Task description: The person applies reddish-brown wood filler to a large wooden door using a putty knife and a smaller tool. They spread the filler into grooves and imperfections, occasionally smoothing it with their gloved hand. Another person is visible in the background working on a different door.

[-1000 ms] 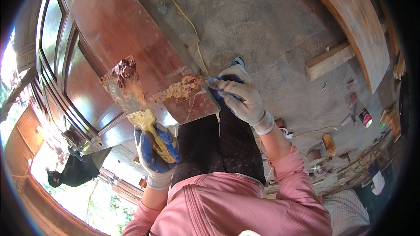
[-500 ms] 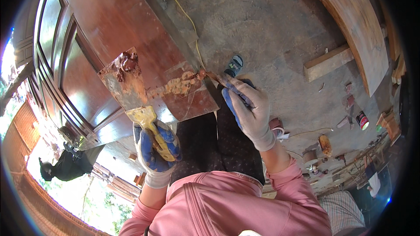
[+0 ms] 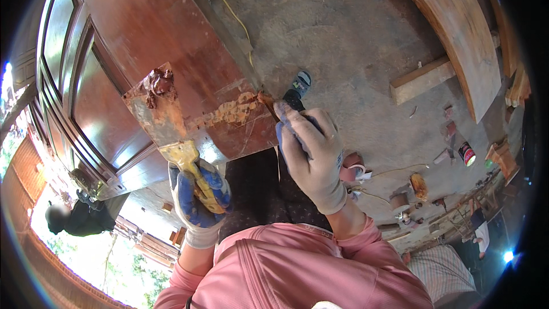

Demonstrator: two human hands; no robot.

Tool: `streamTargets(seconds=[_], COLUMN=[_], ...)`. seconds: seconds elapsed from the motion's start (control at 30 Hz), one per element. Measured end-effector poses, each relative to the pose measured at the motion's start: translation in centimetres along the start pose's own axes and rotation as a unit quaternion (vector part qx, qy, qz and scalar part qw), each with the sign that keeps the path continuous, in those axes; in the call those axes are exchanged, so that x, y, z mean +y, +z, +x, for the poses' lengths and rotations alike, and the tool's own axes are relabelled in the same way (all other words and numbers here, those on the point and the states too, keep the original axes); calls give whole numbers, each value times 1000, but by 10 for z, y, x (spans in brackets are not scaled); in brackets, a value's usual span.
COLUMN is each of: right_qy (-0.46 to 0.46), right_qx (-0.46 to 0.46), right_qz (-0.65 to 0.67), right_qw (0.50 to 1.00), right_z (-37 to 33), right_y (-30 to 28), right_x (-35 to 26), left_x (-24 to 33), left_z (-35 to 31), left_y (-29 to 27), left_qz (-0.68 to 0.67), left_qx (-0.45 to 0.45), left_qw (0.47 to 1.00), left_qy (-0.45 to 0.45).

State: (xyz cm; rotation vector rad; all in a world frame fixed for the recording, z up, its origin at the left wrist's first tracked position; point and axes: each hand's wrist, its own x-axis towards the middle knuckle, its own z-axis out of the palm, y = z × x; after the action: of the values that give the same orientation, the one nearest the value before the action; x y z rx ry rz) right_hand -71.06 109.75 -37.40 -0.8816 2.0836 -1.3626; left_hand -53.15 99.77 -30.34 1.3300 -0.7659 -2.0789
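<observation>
My left hand, in a white glove with blue palm coating, is closed round the yellow handle of a wide putty knife. A lump of reddish-brown putty sits at the far end of its blade, above the panel. My right hand, gloved alike, pinches a thin tool with a putty-smeared tip; its fingers hide most of it. That tip is at the right edge of a reddish-brown wooden door, beside a rough orange-brown putty patch on its surface.
A yellow cord runs over the concrete floor. At the right, a curved wooden plank rests near a wood block. A can and tape roll lie about. Another person is at far left.
My right hand has turned a little and come slightly nearer to me, its tool tip staying by the door's edge. The left hand keeps its grip; the whole view has shifted slightly.
</observation>
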Motion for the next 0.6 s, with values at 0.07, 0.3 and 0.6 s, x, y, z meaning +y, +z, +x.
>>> streamTargets(seconds=[0.07,0.3,0.6], right_qy=[43,69,96], right_qx=[-4,38,2], right_qz=[43,88,110], right_qw=[998,993,989], right_z=[-1,-2,-6], right_y=[-4,5,-4], right_x=[-1,-2,-2], left_x=[-1,-1,-5], left_z=[1,0,2], left_y=[-4,0,-3], left_qz=[-4,3,-2], left_qx=[-7,15,-11], left_qw=[1000,1000,1000], left_qy=[1,8,8])
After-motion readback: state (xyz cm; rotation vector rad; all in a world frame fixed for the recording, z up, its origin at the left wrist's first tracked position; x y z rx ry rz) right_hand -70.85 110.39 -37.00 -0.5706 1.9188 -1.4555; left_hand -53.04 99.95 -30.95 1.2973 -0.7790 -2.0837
